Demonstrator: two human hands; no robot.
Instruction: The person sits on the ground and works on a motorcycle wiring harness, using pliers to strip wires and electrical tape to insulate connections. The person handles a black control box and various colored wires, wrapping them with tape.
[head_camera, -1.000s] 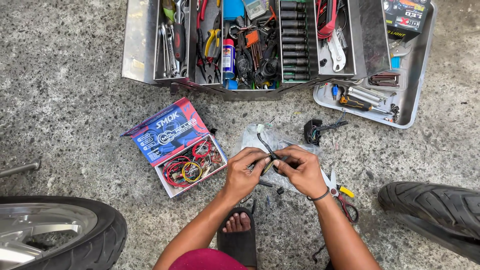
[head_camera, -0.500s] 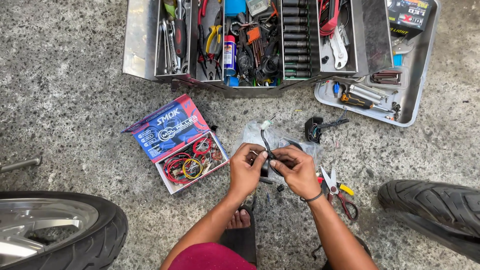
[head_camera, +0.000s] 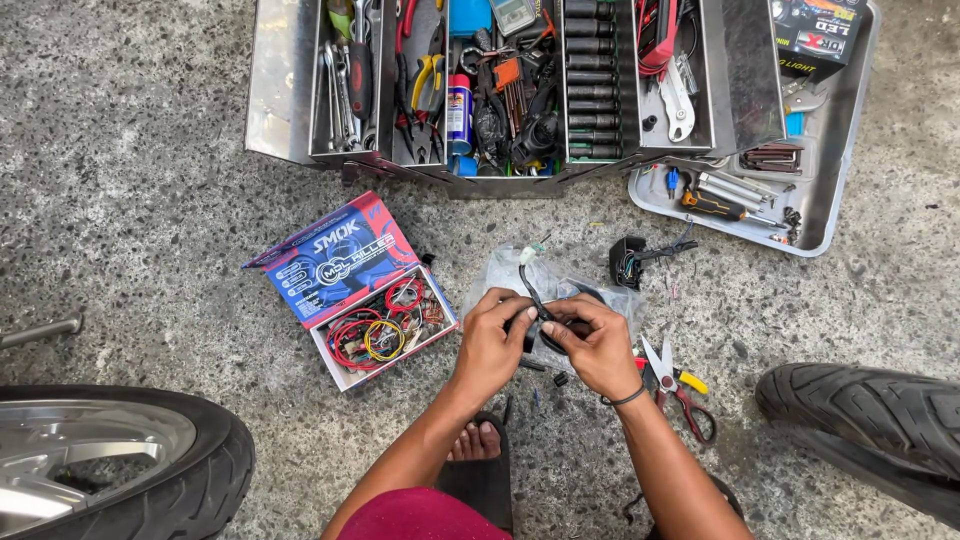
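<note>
Compared with 0.5 s ago, I see my 2 hands still meeting at the same spot over the concrete, and the black cable between them stands a little more upright, its pale tip now above the clear plastic bag (head_camera: 560, 285). The view has barely shifted; the boxes and tyres lie as they did.

My left hand (head_camera: 492, 345) is closed, thumb and fingers pinching the black wire harness (head_camera: 535, 300) at its lower part. My right hand (head_camera: 598, 348) is closed on the same harness from the other side, a dark band on that wrist. The harness sits between both hands, just above the bag, in front of my sandalled foot (head_camera: 478, 440).

To the left lies a small open cardboard box (head_camera: 380, 330) holding red and yellow wire coils; its raised lid is blue and red with white lettering. Behind it stands the open metal toolbox (head_camera: 275, 90), with a blue-and-red spray can (head_camera: 459, 110) upright in the middle trays. At top right, in a grey tray (head_camera: 835, 200), rests a black carton (head_camera: 820, 35) with yellow and red print. Red-handled scissors (head_camera: 670, 380) lie just beside my right wrist. A tyre (head_camera: 860, 420) is at the right and a wheel (head_camera: 150, 470) at the lower left.
</note>
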